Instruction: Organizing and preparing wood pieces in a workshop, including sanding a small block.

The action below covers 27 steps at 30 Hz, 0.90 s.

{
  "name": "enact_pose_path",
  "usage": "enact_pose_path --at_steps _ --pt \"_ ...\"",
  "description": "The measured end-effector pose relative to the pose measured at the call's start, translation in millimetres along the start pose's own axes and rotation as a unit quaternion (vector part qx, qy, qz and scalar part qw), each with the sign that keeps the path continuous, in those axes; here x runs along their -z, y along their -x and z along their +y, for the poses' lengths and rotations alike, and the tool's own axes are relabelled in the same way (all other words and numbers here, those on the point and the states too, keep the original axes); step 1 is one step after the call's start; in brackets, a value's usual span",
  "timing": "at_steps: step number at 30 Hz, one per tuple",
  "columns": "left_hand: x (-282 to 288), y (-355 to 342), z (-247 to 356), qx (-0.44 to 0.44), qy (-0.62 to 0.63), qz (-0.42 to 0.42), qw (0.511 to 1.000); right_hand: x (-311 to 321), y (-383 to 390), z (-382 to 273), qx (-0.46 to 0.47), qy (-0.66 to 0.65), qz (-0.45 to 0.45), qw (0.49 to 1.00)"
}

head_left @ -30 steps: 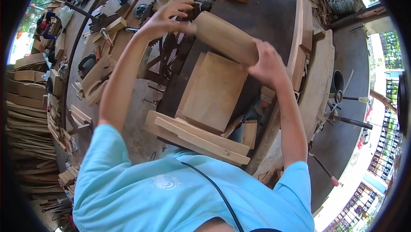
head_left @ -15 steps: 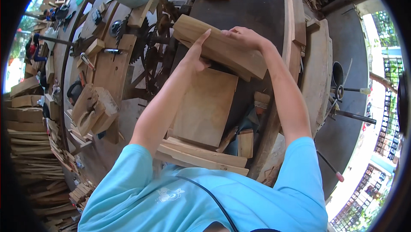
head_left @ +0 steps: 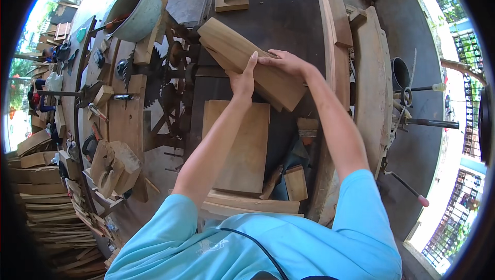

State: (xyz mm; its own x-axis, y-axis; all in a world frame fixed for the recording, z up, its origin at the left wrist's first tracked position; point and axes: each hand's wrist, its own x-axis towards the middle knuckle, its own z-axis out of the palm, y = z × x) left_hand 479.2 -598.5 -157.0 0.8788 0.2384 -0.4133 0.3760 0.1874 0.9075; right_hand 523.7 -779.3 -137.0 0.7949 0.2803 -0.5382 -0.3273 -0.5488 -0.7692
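A thick wooden board (head_left: 234, 45) lies slantwise across both my hands above the dark table, its upper end to the left. The edge of what seems a second piece shows under its lower end. My left hand (head_left: 242, 83) grips the near edge, thumb up along the face and fingers hidden beneath. My right hand (head_left: 287, 64) lies over the far edge, fingers bent round it, close to the left thumb. Just below them, a flat rectangular wooden panel (head_left: 237, 148) rests on the table.
Toothed saw blades and gears (head_left: 167, 99) stand left of the dark tabletop (head_left: 283, 6). Beyond them sits a grey bucket (head_left: 139, 19). Long timbers (head_left: 337, 37) line the right side. A brush (head_left: 308, 128) and a small wood block (head_left: 295, 183) lie near my body.
The view has shifted, so the surroundings sit further left and lower at the left. The board is tilted more steeply, and my right hand's fingers have come nearer the left thumb.
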Motion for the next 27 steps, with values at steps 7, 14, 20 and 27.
enact_pose_path --at_steps 7,14,20,27 --pt "-51 -18 -22 -0.064 -0.073 0.012 0.995 -7 24 46 0.018 -0.169 0.19 0.967" --pt "-92 -46 6 -0.065 -0.071 -0.167 0.981 22 21 55 0.034 -0.309 0.267 0.912" --pt "-110 -81 29 0.01 -0.127 -0.269 0.955 32 6 65 0.028 -0.404 0.233 0.884" --pt "-41 -16 37 0.04 -0.27 -0.336 0.902 -53 54 60 0.155 -0.318 0.31 0.883"
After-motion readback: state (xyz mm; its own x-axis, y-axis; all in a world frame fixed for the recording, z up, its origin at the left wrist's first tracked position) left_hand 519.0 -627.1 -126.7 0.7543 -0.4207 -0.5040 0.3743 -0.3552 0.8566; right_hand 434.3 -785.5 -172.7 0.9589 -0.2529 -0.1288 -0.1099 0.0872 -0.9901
